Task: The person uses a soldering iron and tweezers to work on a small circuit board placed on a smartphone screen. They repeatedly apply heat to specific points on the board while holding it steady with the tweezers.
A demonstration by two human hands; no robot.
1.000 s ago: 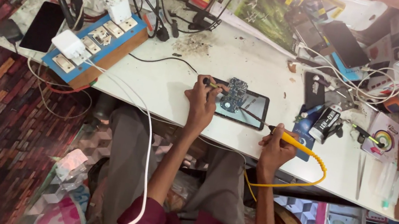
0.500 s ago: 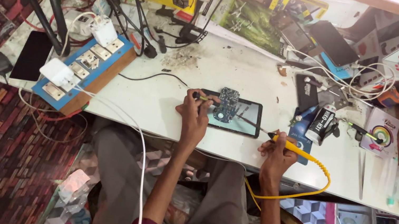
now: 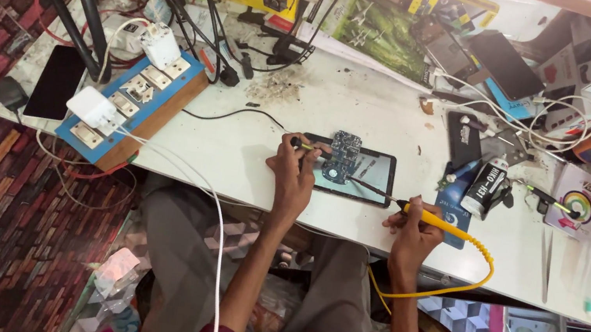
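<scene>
The left hand (image 3: 297, 168) rests on the white table (image 3: 249, 159), fingers closed around a thin yellow-handled tool (image 3: 304, 146) at the left edge of a dark tablet (image 3: 357, 174) that lies flat near the front edge. A small blue circuit board (image 3: 343, 150) sits on the tablet's left part. The right hand (image 3: 412, 228) grips a yellow soldering iron (image 3: 426, 214), its dark tip slanting over the tablet's lower right, with the yellow cord (image 3: 451, 281) looping below the table edge.
</scene>
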